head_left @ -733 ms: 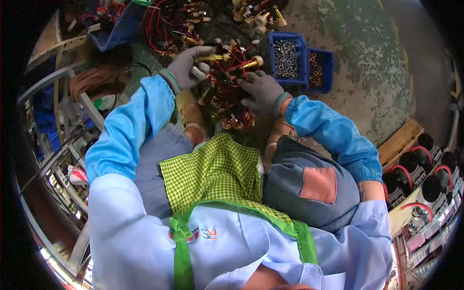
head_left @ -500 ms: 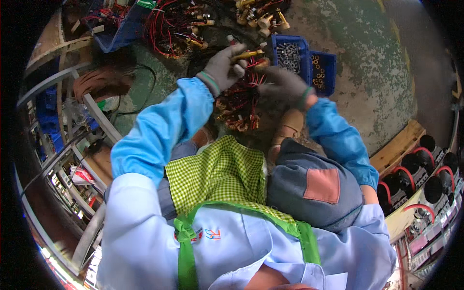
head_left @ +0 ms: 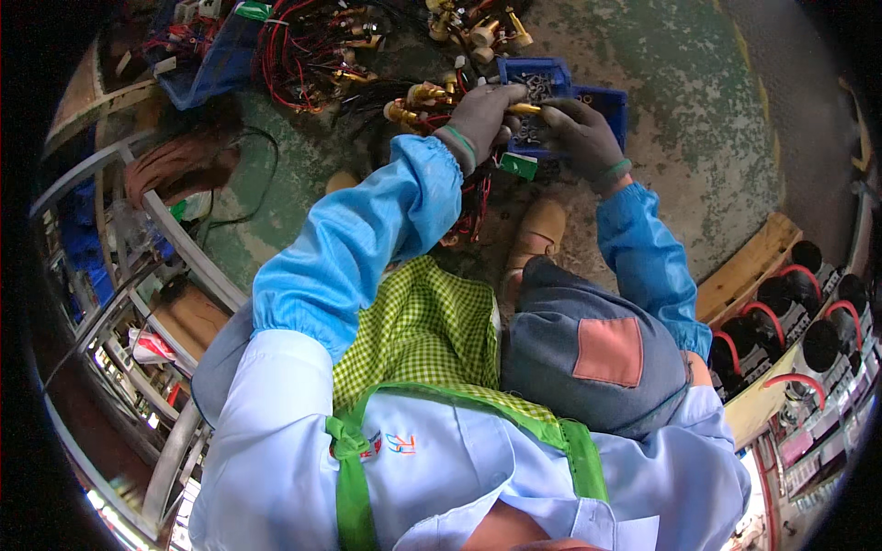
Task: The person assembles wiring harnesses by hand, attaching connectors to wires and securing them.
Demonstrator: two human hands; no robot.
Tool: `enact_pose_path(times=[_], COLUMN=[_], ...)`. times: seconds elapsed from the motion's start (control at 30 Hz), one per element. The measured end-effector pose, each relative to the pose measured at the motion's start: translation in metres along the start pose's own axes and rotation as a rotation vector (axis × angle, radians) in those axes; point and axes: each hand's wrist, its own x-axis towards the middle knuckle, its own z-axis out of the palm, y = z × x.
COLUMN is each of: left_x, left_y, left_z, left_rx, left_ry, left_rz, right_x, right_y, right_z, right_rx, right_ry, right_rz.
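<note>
My left hand (head_left: pixel 481 125), in a grey glove, is closed around a slim brass fitting (head_left: pixel 525 108). The thumb and fingers of my right hand (head_left: pixel 584 140), gloved alike, pinch the fitting's right end. Both hands are over a blue bin (head_left: pixel 559 68) of small metal nuts, with a second blue bin (head_left: pixel 618 117) beside it on the right. Just left of my left hand lie brass fittings (head_left: pixel 425 95) with dark and red wires. A green tag (head_left: pixel 518 165) hangs below my hands. Red wires (head_left: pixel 475 207) show beneath my left wrist.
Bundles of red wires (head_left: pixel 292 64) and brass parts with pale caps (head_left: pixel 484 33) lie farther off. A large blue crate (head_left: pixel 211 69) stands at the far left. Metal framing (head_left: pixel 188 241) runs along my left. On the right are a wooden board (head_left: pixel 749 268) and black cylinders with red tubes (head_left: pixel 820 347).
Both hands have come together over the nut bin, the left moving rightward. The brass fitting is now between them. Some wired fittings have shifted to the left of my left hand.
</note>
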Motion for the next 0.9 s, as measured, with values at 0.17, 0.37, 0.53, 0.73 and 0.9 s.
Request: enact_pose_path(times=[0.17,0.37,0.53,0.73,0.9], left_x=[0.020,0.028,0.025,0.038,0.034], left_y=[-0.008,-0.011,-0.011,-0.013,-0.006], left_z=[0.016,0.033,0.038,0.046,0.051], left_rx=[0.111,0.182,0.325,0.258,0.362], left_ry=[0.002,0.025,-0.068,-0.102,-0.103], left_rz=[0.123,0.025,0.153,-0.047,-0.046], right_x=[-0.025,-0.031,-0.032,-0.031,-0.046], right_y=[0.000,0.007,0.018,0.021,0.010], right_z=[-0.020,-0.032,-0.028,-0.045,-0.029], right_rx=[0.015,0.010,-0.180,-0.214,-0.441], right_ry=[0.073,0.280,0.253,0.409,0.546], right_rz=[-0.308,-0.246,-0.288,-0.456,-0.627])
